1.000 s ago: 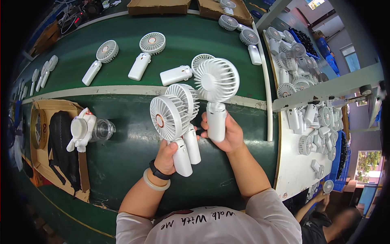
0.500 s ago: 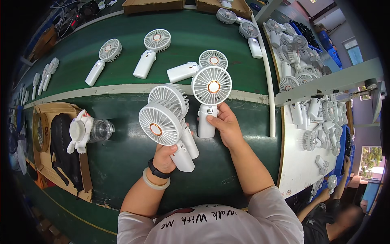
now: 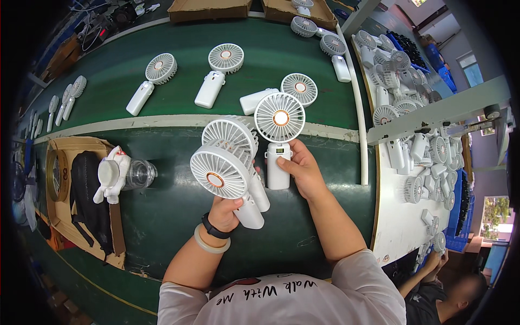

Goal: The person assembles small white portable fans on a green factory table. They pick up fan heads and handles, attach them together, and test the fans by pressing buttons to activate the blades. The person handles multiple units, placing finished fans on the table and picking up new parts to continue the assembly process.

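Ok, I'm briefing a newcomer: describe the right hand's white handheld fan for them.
Below the pale strip edging the green belt, find the bare right hand. It grips a white, round-headed handheld fan. Unlike the two white fans in the left hand, this one shows a dark display on its handle.

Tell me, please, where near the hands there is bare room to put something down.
Two patches of the dark green bench look bare: between the clear jar and the left hand, which holds two fans; and between the right hand, holding one fan, and the white pipe. The white table at right is crowded with heaped fans.
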### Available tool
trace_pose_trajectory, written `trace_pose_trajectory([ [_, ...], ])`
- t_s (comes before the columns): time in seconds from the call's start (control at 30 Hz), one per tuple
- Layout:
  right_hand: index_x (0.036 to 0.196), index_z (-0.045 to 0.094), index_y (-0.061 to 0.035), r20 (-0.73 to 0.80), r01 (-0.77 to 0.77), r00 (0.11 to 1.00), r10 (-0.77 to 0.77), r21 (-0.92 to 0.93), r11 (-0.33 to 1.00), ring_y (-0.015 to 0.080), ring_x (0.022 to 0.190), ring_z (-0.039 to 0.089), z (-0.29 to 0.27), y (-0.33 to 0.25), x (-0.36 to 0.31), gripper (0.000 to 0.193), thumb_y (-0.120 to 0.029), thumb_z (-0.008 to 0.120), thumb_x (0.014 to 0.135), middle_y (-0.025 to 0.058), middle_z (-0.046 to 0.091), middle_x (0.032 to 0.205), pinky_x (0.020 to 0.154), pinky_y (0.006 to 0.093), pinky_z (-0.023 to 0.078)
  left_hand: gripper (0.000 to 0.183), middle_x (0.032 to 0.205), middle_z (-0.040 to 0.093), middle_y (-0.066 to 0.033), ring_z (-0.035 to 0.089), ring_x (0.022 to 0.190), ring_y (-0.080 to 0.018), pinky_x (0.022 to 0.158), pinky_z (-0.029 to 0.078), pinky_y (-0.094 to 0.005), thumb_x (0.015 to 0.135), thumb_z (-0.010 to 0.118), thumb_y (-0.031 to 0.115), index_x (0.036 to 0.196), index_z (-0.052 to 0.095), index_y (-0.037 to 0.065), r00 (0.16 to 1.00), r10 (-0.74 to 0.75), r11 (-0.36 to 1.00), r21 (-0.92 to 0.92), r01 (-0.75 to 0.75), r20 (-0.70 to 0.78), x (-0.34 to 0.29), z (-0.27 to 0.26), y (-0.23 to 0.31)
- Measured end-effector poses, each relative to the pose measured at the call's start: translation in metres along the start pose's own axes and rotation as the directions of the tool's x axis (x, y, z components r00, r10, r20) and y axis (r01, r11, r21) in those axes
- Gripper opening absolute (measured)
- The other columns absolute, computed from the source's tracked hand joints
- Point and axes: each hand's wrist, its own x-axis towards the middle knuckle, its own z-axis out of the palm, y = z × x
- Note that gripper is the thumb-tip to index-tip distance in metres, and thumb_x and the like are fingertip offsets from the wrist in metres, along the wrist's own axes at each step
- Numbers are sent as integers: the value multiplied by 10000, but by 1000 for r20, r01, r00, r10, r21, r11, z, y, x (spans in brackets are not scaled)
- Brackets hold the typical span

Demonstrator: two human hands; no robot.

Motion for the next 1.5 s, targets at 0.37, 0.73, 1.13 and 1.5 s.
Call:
trace_pose_trajectory([
  [0.37,1312,325,-16,206,36,979,-9,-125,992,159,1097,496,7,17,-5,551,-12,583,826,85,490,1230,935,301,395,721,1268,478,-113,466,1176,-243,1002,362,-365,649,641,95,1311,367,16,998,-70,998,-8,70,-8,-10,-10,-5],
  [0.73,1351,247,-7,301,88,954,-2,-273,958,325,1232,370,39,17,-32,1018,-332,796,558,214,344,1322,1009,409,332,783,1363,339,-111,324,1270,-224,1041,270,-383,708,704,230,1344,286,44,969,121,930,317,-186,214,-5,-12,-8],
  [1.13,1342,330,-91,573,-365,804,-157,686,629,359,1160,464,9,9,-17,905,-605,668,678,258,345,1326,934,511,426,539,1291,381,-104,373,1205,-217,997,315,-392,808,611,236,1258,381,49,959,184,920,306,-245,213,8,-9,-4],
  [1.5,1336,351,-81,641,-469,747,-178,697,543,389,1175,431,2,7,-16,860,-631,597,723,270,348,1314,937,511,416,222,871,494,-60,466,786,-136,751,388,-297,825,568,244,892,484,50,970,165,962,189,-198,180,11,-14,-3],
])
